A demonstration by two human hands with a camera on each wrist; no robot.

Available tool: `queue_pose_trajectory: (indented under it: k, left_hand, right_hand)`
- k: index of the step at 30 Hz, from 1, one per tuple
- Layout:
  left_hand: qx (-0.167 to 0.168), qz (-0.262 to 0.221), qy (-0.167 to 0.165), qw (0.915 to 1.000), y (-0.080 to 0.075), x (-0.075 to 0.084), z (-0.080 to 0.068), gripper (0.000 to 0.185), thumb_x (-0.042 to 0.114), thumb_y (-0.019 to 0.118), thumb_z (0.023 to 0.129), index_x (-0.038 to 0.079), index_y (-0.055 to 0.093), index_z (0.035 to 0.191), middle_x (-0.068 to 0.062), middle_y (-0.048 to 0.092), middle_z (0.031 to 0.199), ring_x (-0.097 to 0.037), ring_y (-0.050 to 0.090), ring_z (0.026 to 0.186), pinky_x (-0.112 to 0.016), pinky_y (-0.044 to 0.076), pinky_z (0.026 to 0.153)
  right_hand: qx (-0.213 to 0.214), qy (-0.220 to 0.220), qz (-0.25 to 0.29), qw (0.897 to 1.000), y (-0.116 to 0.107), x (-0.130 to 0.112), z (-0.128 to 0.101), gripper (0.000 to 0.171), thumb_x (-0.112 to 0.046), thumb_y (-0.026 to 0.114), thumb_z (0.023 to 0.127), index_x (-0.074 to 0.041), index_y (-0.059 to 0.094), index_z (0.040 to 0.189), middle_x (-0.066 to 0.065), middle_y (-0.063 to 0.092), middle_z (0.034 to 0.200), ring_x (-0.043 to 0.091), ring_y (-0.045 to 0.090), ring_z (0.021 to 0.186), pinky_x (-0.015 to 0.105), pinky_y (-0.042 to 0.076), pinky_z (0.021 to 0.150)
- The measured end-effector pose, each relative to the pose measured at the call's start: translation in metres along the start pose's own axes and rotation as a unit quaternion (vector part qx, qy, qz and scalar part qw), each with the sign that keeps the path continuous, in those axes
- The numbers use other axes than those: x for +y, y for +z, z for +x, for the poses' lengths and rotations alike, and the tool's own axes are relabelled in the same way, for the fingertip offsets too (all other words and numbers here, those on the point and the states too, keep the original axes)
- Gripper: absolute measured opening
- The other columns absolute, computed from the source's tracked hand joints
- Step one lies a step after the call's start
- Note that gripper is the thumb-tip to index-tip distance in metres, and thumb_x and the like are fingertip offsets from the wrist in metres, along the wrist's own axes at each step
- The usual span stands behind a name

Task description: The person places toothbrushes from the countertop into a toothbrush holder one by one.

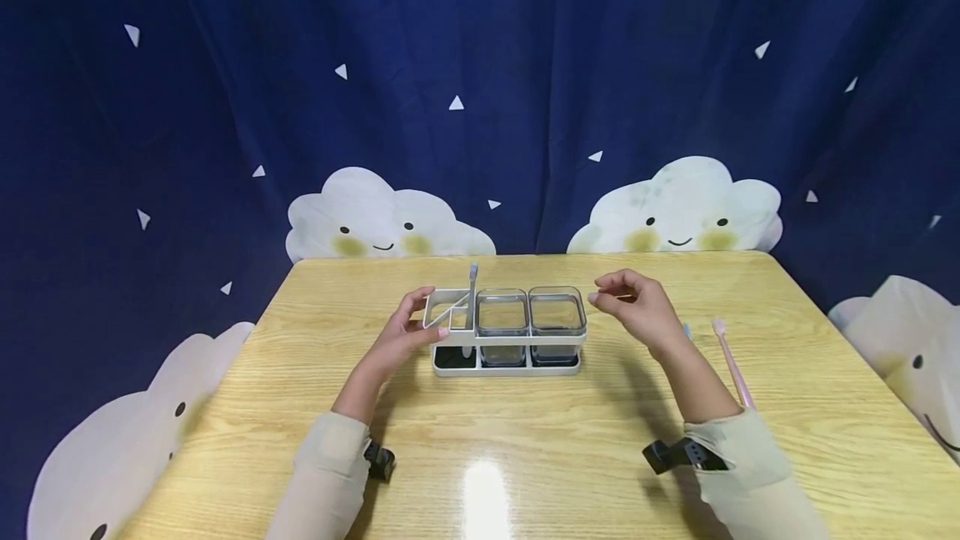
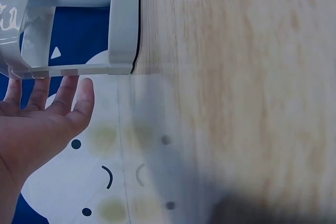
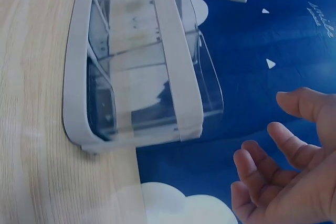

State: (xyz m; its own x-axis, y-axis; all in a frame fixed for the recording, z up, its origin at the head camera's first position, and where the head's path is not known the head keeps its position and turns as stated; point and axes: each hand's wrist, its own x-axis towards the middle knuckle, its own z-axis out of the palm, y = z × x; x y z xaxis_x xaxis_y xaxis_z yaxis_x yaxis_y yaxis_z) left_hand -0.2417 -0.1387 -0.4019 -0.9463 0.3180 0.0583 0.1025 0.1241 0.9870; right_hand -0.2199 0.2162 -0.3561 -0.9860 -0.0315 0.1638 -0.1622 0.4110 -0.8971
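A white toothbrush holder [image 1: 507, 372] with compartments stands on the table. One grey-blue toothbrush [image 1: 472, 286] is upright in its left section, bristles at the top. Two clear cups, a middle cup [image 1: 502, 317] and a right cup [image 1: 557, 315], sit in the other sections. My left hand [image 1: 393, 344] grips the holder's left end, thumb at the front rim and fingers round the side. In the left wrist view the fingertips [image 2: 65, 90] meet the holder's end. Just off the right end, my right hand [image 1: 641, 313] hovers with loosely bent fingers and holds nothing.
A pink toothbrush [image 1: 733, 365] lies on the wooden table [image 1: 555, 440] right of my right forearm. Beside it, a blue toothbrush head [image 1: 687, 330] shows past my wrist, the rest hidden. A dark blue curtain [image 1: 420, 48] with clouds hangs behind the table's far edge.
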Motion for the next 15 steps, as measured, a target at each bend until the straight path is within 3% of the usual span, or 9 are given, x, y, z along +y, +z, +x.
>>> queue_pose_trajectory:
  k: [15]
  left_hand:
    - [0.004, -0.012, -0.002, 0.9999, 0.001, 0.002, 0.000, 0.074, 0.004, 0.067, 0.082, 0.007, 0.027, 0.144, -0.022, 0.032, 0.137, -0.028, 0.045, 0.099, -0.033, 0.043, 0.080]
  right_hand:
    - [0.019, 0.016, -0.041, 0.999, -0.027, 0.020, -0.012, 0.038, -0.027, 0.063, 0.089, 0.003, 0.056, 0.111, 0.015, 0.058, 0.104, 0.020, 0.053, 0.093, 0.032, 0.045, 0.076]
